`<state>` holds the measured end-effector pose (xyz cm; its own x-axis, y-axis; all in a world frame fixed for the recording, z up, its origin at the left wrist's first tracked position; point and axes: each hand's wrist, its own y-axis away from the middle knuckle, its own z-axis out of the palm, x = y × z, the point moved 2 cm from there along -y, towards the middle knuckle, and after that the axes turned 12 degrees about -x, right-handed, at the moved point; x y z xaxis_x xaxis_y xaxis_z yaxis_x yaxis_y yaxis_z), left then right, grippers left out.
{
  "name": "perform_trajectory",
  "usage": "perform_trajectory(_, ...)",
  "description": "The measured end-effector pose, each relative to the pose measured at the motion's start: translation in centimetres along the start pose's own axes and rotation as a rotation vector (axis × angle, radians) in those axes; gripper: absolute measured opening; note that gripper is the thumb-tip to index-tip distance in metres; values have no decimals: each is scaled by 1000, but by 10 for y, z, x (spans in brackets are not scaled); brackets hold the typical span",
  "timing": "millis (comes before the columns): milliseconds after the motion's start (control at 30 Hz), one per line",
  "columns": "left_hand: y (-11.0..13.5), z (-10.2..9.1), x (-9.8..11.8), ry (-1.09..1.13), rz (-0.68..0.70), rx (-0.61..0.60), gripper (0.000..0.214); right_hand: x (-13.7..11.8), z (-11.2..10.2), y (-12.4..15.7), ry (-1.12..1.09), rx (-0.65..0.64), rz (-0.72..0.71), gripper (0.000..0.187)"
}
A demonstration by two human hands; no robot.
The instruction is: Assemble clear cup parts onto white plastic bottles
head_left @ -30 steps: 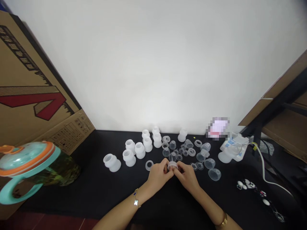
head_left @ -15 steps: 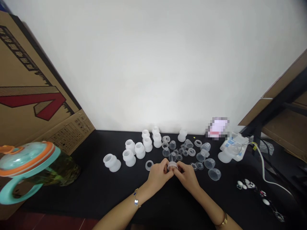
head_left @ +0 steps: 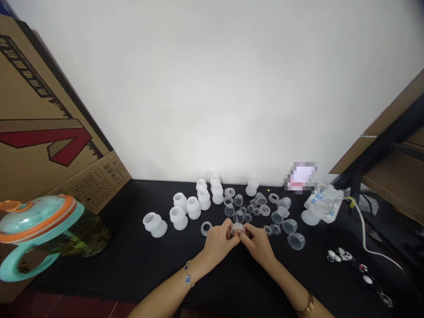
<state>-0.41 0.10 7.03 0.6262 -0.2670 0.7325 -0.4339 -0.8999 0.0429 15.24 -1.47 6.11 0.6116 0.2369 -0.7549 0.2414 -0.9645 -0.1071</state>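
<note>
Your left hand (head_left: pixel 218 243) and right hand (head_left: pixel 259 245) are together at the near centre of the tabletop (head_left: pixel 126 260). Both are clamped on a small clear plastic cup (head_left: pixel 237 229), held between the fingers. Loose clear cups (head_left: pixel 238 216) lie in a cluster just beyond your hands, mixed with clear rings. One clear ring (head_left: pixel 206 228) lies just beyond your left hand. White silicone pieces (head_left: pixel 179 218) stand upright or lie on their sides to the far left of the cluster. A larger clear cup (head_left: pixel 296 241) lies to the right of your right hand. A mug with a teal lid (head_left: pixel 36 225) stands at the left edge, and a white cable (head_left: pixel 363 229) runs across the far right.
</note>
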Motion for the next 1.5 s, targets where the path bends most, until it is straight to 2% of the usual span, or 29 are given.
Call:
perform_trajectory(300,1,-2,2,-10,11,17,18,1,0,-1,22,-22,13,35)
perform_trajectory(500,1,-7,3,-20,27,31,14,-5,-2,0,-26,-65,4,25)
perform_trajectory(733,1,-9,2,-52,22,61,13,-4,-6,-1,-77,-26,7,20)
perform_trajectory(900,3,-12,3,39,38,95,13,-5,-7,-1,-142,-39,4,24)
perform_trajectory(1067,0,-13,3,109,73,47,17,-7,-8,1,-159,-4,4,26)
perform_trajectory(1233,-3,-10,-1,44,50,26,30,-5,-6,0,-145,-18,2,25)
perform_trajectory(1500,-3,-9,-3,-56,46,58,24,-6,-7,0,-136,-5,-6,22)
